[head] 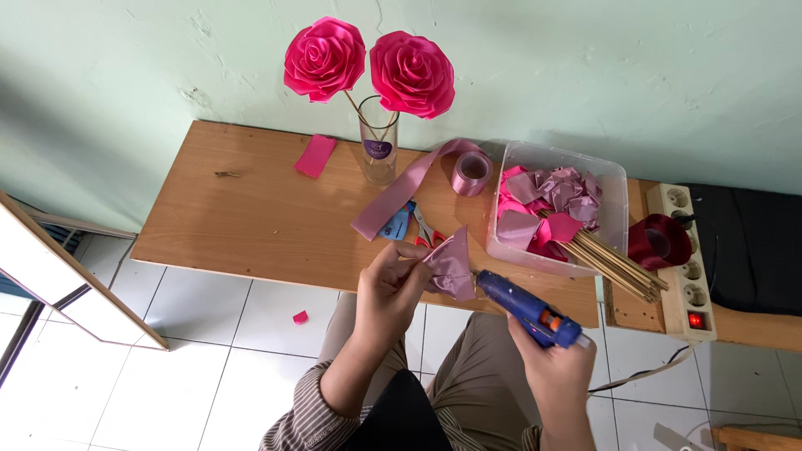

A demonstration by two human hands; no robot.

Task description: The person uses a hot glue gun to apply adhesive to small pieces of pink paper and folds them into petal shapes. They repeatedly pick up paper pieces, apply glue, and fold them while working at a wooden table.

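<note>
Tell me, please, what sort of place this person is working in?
Probably a home craft corner: a low wooden table against a wall on tiled floor, ribbon roses in a glass, and a plastic tub of ribbon pieces and sticks.

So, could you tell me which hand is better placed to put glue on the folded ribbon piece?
The right hand: it holds the blue glue gun, nozzle right at the mauve ribbon piece. The left hand is busy pinching that piece.

Single head-worn view, looking steeply down from above, facing wall; moderately close to desk [251, 217]; floor, own lap at bottom edge.
</note>
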